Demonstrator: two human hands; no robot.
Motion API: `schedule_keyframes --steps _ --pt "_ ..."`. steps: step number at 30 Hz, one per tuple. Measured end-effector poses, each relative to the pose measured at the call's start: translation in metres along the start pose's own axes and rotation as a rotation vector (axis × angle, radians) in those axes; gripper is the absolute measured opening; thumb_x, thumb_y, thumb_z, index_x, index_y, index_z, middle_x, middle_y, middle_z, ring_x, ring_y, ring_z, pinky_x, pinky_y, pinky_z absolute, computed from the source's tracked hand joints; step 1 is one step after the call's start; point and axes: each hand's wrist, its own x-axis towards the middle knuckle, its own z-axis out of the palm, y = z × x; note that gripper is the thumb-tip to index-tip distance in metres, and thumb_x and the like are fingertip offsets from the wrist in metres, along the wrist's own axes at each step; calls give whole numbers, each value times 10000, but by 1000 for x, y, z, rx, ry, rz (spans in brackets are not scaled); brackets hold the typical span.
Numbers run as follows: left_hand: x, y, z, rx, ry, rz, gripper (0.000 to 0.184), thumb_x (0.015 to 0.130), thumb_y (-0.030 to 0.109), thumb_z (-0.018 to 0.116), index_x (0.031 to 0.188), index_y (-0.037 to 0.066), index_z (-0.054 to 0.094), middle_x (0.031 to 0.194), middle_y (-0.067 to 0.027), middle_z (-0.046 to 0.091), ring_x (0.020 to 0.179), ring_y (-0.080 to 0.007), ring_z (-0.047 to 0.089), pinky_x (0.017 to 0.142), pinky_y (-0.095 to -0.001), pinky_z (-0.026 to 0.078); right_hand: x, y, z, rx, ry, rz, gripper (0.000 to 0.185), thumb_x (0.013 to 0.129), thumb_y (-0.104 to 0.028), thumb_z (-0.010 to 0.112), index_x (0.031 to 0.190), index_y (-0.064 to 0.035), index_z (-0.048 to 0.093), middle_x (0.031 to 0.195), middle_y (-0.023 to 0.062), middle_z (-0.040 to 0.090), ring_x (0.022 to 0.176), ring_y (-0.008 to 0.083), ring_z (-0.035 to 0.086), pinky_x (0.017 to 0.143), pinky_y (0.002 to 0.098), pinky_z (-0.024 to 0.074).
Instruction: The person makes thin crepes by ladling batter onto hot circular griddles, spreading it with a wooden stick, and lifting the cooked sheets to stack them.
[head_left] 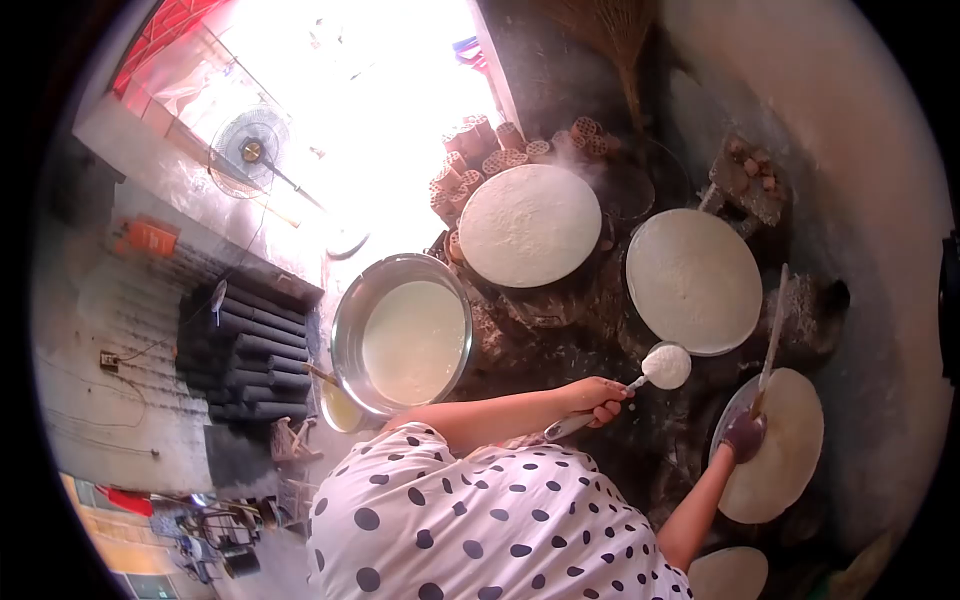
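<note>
My left hand (597, 400) is closed around the handle of a ladle (667, 366), whose bowl holds white batter. The ladle is over the dark stove top, just below a round white steaming surface (695, 282). On my right hand (745, 436) is a dark purplish glove; its fingers are wrapped round a long thin stick (776, 325) that points away from me. This hand is over the left part of another round pale sheet (785, 465); whether it touches the sheet, I cannot tell.
A large metal basin (345, 345) of white liquid stands left. Beyond the stove top is another white round surface (530, 225), beside stacked honeycomb briquettes (470, 150). A further pale round (730, 577) lies near me. A fan (252, 150) and black cylinders (260, 350) are leftward.
</note>
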Motion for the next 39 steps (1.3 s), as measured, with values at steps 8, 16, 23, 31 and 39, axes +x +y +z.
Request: schedule_keyframes --steps 8,16,23,31,39 --pt "6 19 -2 -175 -92 -70 189 995 198 412 1148 128 499 591 87 321 417 -15 287 365 -159 214 3 22 -52 146 166 33 452 855 -391 562 1078 -5 637 1052 203 647 926 352 627 788 403 497" --pt "-32 22 73 518 -47 208 420 991 178 423 1403 116 372 539 55 322 383 -56 300 331 -201 248 13 124 -130 -26 444 34 277 860 -287 617 950 -27 651 907 173 666 792 325 635 769 383 497" --pt "41 34 63 596 -200 -128 344 993 202 414 1323 112 450 565 46 310 382 -60 294 347 -227 296 -22 193 -250 1169 645 523 157 770 -212 718 797 -91 621 527 -26 482 369 75 398 335 248 252" --pt "109 5 45 451 -241 -467 343 1013 197 369 1333 96 437 560 71 283 357 -19 274 307 -178 258 -210 362 -287 1080 964 725 198 832 -292 667 768 -119 596 581 -42 443 517 80 410 445 261 310" --pt "100 -79 90 516 -330 -625 363 1032 199 297 1372 90 365 568 58 323 331 -23 316 278 -188 297 -546 534 -259 1529 1432 627 200 886 -304 600 874 -105 600 643 15 602 414 168 494 372 302 416"
